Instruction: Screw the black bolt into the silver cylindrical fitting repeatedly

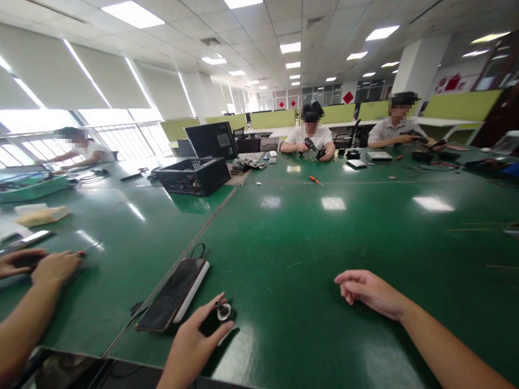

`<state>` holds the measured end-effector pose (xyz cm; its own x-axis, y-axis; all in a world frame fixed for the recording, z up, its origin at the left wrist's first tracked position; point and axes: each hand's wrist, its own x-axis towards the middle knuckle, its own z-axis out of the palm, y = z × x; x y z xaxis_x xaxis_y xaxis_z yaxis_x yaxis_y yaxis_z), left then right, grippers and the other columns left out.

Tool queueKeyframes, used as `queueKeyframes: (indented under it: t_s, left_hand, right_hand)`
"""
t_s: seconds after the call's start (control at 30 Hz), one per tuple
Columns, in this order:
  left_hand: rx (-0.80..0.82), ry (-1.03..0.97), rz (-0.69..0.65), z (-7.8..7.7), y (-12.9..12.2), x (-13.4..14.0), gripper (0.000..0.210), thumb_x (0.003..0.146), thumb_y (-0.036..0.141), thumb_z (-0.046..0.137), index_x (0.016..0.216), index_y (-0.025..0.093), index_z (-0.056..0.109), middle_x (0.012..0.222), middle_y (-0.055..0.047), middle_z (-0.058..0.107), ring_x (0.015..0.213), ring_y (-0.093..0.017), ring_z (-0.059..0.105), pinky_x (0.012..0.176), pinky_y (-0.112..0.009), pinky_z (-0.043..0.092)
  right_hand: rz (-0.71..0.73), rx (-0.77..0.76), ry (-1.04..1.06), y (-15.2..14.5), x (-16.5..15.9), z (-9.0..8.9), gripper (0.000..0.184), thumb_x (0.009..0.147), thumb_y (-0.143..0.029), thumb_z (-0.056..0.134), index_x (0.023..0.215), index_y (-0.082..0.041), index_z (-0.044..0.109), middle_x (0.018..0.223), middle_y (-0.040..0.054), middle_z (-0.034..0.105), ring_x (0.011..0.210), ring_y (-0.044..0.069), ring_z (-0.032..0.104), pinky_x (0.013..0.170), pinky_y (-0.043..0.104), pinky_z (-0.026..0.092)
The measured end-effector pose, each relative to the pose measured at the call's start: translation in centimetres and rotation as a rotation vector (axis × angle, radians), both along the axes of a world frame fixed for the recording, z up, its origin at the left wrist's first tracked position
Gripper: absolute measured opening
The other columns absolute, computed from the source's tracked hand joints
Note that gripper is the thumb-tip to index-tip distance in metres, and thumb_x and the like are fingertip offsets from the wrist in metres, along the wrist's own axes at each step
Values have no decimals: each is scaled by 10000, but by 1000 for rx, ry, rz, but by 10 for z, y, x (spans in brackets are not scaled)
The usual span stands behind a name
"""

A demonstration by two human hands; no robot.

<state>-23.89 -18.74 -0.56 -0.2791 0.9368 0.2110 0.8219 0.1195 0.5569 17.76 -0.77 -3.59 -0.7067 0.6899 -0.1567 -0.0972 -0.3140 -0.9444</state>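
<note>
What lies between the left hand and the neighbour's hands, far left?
The head view shows mainly a dark-screened phone, close beside the left hand.

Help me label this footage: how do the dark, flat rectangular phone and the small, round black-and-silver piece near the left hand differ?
The phone is much larger than the piece. The phone is long and thin; the piece is stubby. The phone lies unheld; the piece sits between thumb and fingers of the left hand. Both have dark surfaces.

L hand (198, 330): curved, C-shape | R hand (371, 292): loosely half-curled, well apart fr L
</note>
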Motion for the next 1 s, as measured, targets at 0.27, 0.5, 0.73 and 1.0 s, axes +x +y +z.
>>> queueKeyframes:
  t_s: [0.27,0.5,0.73,1.0]
  left_hand:
    - [34,134,-22,-12,-1,-2,675,767,568,692,1335,242,527,1192,-69,703,1114,-289,658,994,-446,532]
    - [94,302,-19,-11,1,0,663,750,591,700,1292,242,547,1252,-94,651,1148,-314,626,1017,-489,510]
    - [68,384,-46,-5,8,3,697,746,594,699,1324,254,510,1300,-111,622,1177,-338,606,1052,-505,477]
    - [-10,393,-55,3,10,5,646,772,585,677,1304,251,528,1328,-111,598,1197,-321,591,1077,-485,449]
  right_hand:
    - [40,34,-16,1,6,0,283,877,-333,693,1087,-144,687,838,47,662,704,127,602,684,281,451]
    - [64,-22,42,6,14,1,292,856,-334,711,1083,-149,696,824,47,663,698,127,606,676,269,449]
    - [-20,-59,85,5,2,5,275,823,-361,733,1001,-153,701,772,41,661,653,131,585,641,268,427]
    - [146,-31,118,19,1,2,256,800,-359,743,911,-136,681,703,37,675,592,126,590,598,254,429]
